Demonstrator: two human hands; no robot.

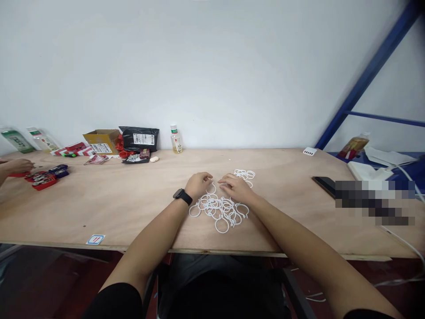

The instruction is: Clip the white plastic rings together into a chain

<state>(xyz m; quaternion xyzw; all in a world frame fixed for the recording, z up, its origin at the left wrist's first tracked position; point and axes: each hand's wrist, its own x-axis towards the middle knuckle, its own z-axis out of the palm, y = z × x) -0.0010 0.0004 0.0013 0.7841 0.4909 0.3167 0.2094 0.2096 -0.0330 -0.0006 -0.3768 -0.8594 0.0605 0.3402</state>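
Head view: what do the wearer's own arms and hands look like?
The left hand and right hand are ungloved. A black smartwatch with a rectangular case circles the left wrist; nothing shows on the right. Short black sleeves.

On our table, rings lie before us, a bottle behind and left, a phone right.
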